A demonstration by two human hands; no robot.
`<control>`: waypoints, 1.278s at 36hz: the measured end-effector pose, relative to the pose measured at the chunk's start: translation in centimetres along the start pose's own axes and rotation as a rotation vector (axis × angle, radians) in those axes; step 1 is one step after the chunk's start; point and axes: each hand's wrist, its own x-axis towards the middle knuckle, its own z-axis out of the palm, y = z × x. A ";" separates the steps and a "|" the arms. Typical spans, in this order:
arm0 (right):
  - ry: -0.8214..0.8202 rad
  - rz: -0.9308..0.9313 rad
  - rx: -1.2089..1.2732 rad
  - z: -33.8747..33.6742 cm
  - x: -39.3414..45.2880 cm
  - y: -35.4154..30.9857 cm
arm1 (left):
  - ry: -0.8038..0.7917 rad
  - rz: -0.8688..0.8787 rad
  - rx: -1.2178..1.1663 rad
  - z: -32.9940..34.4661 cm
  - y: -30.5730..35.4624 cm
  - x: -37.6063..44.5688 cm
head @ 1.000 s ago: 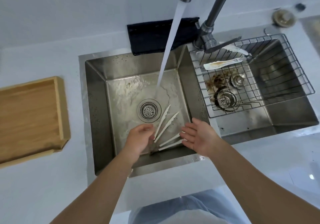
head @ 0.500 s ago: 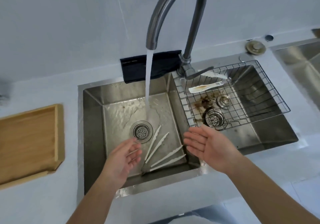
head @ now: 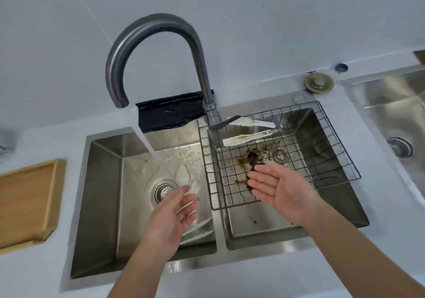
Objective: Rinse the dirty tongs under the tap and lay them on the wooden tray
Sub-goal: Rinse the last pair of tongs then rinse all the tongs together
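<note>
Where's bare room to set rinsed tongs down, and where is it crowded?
The wooden tray at far left shows only bare wood. The white counter between it and the left basin is free too. Crowded: that basin's floor, with white tongs under the left hand, and the wire rack holding dirty tongs beyond the right hand.

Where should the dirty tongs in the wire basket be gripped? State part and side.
Grip the dirty tongs at their joined right end, coming from above with the right hand: the stained blades splay leftward, and the wire basket is open on top.
</note>
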 end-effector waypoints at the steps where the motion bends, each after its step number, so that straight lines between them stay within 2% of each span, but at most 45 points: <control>1: -0.001 0.002 0.011 -0.7 0.3 -0.5 | 0.002 0.001 0.001 0.9 -0.1 -0.1; 18: -0.002 -0.019 0.134 -8.1 7.0 -8.0 | 0.067 0.060 0.127 11.2 1.8 1.6; 29: 0.056 -0.008 0.088 -9.7 13.2 -10.6 | 0.157 0.128 0.274 17.8 2.5 6.0; 40: 0.169 0.018 0.007 -8.7 16.7 -11.6 | 0.287 0.080 0.097 21.8 2.1 10.2; 46: 0.172 0.032 -0.056 -8.6 17.9 -11.5 | 0.293 0.092 0.028 22.2 2.1 10.9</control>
